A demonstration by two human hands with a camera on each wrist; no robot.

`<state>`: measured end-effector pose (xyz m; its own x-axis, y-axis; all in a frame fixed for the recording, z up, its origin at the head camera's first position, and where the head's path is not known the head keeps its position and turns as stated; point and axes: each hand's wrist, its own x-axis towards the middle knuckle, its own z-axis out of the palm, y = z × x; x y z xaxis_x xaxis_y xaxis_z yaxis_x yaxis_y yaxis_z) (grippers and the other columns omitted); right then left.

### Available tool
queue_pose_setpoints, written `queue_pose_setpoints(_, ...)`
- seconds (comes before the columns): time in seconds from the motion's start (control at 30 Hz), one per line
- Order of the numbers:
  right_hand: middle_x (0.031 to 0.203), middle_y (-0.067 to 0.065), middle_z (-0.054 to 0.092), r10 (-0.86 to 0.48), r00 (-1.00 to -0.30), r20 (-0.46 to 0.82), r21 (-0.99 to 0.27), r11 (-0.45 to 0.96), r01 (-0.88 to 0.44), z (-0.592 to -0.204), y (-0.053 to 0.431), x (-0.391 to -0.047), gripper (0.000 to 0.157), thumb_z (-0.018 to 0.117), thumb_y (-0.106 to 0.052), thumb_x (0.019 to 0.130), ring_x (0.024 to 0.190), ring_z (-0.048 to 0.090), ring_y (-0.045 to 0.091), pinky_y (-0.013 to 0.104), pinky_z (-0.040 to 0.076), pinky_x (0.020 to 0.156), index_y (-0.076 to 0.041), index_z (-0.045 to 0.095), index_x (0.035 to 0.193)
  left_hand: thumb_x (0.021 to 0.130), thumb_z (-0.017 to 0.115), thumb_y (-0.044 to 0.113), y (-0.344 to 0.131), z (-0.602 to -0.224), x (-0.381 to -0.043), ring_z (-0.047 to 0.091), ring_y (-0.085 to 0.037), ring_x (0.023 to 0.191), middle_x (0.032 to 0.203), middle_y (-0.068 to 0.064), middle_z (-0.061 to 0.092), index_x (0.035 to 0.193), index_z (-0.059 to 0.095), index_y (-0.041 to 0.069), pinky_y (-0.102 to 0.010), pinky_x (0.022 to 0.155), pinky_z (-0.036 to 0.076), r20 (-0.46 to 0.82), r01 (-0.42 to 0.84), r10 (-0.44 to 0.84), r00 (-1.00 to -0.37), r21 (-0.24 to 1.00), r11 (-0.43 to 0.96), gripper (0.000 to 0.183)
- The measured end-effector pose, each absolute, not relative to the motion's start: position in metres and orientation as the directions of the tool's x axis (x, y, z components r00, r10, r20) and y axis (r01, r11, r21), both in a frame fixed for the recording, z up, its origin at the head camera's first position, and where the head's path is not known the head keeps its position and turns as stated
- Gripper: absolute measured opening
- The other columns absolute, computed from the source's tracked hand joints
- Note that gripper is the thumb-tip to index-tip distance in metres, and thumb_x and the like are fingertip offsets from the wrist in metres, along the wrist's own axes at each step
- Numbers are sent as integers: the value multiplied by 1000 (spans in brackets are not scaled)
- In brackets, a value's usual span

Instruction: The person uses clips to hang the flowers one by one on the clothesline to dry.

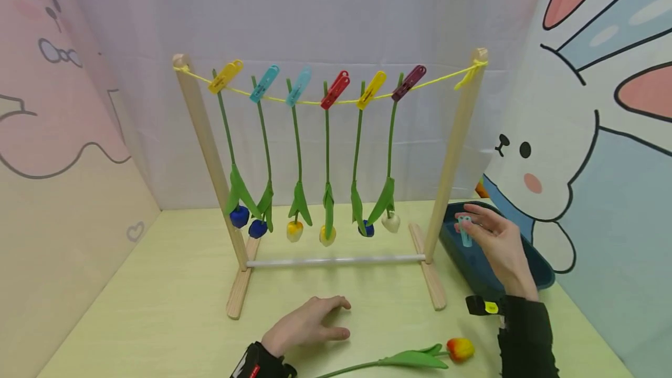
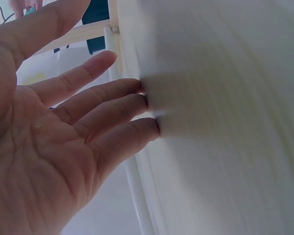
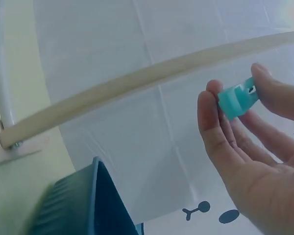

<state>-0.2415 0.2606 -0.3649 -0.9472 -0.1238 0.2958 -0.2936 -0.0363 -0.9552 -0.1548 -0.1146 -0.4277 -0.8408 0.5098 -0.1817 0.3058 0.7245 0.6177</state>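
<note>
Over the dark blue bin, my right hand pinches a light blue clothespin between thumb and fingers. The right wrist view shows that clothespin close up, at the fingertips. My left hand rests on the table with fingers spread and nothing in it; in the left wrist view its fingertips meet the tabletop. Just in front of it lies a red-yellow tulip with a green stem. Several tulips hang head down from a yellow string, each held by a clothespin, such as the red one.
A wooden rack with a left post, a right post and a white crossbar stands mid-table. The dark blue bin sits at the right, beside the printed rabbit curtain. A white curtain hangs behind.
</note>
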Motion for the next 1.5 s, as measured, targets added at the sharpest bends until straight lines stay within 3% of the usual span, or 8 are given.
queue_pose_setpoints(0.17,110,-8,73,-208,-929,305,-951,-125,-284,-370,259,-234,30,54,-8,104,96,71,8,15,56,88,-4,60,133,91,74,39,-114,-428,-155,60,-20,127,135,-8,66,126,63,17,-41,105,51,-191,297,508,-840,621,725,43)
queue_pose_setpoints(0.3,106,-4,73,-238,-914,328,-936,-213,-281,-371,257,-233,24,48,-9,106,90,71,12,19,58,85,2,64,121,91,74,38,-114,-428,-155,60,-20,127,136,-9,65,126,63,17,-40,105,51,-193,304,513,-836,616,727,42)
queue_pose_setpoints(0.43,102,-4,74,-240,-916,322,-931,-258,-259,-369,257,-232,25,48,-12,107,87,70,12,19,58,82,0,69,112,92,74,37,-113,-428,-155,60,-21,128,139,-11,64,125,63,17,-40,105,51,-196,311,521,-831,612,727,41)
queue_pose_setpoints(0.67,108,-7,74,-313,-907,283,-953,-199,-229,-370,264,-231,28,48,-6,106,97,68,9,16,52,94,3,72,117,92,73,39,-104,-428,-152,60,-26,129,136,-9,66,123,64,16,-41,107,50,-173,361,532,-829,562,745,40)
queue_pose_setpoints(0.8,108,-6,74,-326,-904,276,-958,-168,-232,-371,265,-231,28,48,-7,106,97,67,11,16,51,94,4,70,118,87,79,41,-98,-427,-147,61,-14,113,124,1,62,115,68,17,-32,96,54,-181,343,520,-835,567,748,38)
queue_pose_setpoints(0.9,106,-7,73,-350,-902,252,-967,-119,-224,-372,264,-231,29,47,-10,107,98,64,12,16,49,94,4,70,117,80,85,40,-98,-426,-142,51,-7,101,114,6,52,106,69,20,-25,86,51,-189,332,518,-834,578,745,37)
queue_pose_setpoints(1.07,104,-8,70,-386,-895,224,-974,-80,-210,-372,262,-232,31,45,-14,108,101,59,12,16,45,93,4,70,114,75,87,44,-100,-425,-138,43,-8,100,107,8,45,95,67,24,-23,79,47,-183,404,563,-806,524,750,35)
queue_pose_setpoints(1.5,98,-7,69,-403,-873,275,-961,-134,-241,-373,261,-232,31,41,-13,110,92,61,12,19,49,87,-2,70,113,73,87,43,-100,-421,-136,41,-5,95,98,15,48,75,70,31,-22,85,44,-175,523,630,-757,416,744,21)
